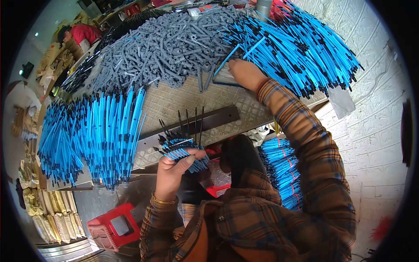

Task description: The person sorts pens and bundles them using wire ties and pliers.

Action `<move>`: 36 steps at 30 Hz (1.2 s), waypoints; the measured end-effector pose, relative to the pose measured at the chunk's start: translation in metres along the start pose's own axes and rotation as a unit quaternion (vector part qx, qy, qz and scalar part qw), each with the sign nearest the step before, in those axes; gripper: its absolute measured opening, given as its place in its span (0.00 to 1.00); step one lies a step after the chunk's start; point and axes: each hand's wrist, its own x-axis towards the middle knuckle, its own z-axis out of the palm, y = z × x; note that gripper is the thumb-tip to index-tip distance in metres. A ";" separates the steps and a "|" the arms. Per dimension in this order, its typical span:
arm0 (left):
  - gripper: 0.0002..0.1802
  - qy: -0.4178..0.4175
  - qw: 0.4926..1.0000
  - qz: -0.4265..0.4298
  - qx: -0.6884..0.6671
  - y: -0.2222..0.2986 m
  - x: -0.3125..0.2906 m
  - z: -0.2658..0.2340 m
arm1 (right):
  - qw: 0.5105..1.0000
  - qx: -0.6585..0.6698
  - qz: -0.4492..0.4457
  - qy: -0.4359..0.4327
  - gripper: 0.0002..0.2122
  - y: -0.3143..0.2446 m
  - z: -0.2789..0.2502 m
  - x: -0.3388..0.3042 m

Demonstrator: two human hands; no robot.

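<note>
My left hand is closed around a bundle of thin blue rods with black ends, held just off the table's near edge. Several thin black tips stick up from that bundle. Farther out, my right hand is at the front edge of the right-hand pile of blue rods. Its fingers are curled and point left, with the fingertips against a loose slanting blue rod. What they grip, if anything, is hidden.
A large heap of short grey plastic pieces covers the table's far middle. More blue rods stack at left. A dark metal bar lies along the near edge. Below are tied bundles and a red stool. Another person bends at far left.
</note>
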 end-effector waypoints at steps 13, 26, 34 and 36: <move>0.10 -0.009 1.000 0.003 -0.001 0.002 -0.010 0.002 | 0.999 -0.012 -0.032 0.025 0.07 0.008 -0.009 -0.017; 0.09 0.013 1.000 0.001 0.003 0.003 -0.009 0.012 | 0.997 -0.069 -0.029 -0.007 0.07 0.004 -0.011 -0.019; 0.09 0.017 1.000 0.001 0.005 0.002 -0.007 0.012 | 0.994 -0.091 -0.046 -0.039 0.07 -0.001 -0.016 -0.018; 0.09 0.019 1.000 0.006 0.001 0.002 -0.009 0.012 | 0.995 -0.081 -0.048 -0.019 0.08 0.001 -0.018 -0.019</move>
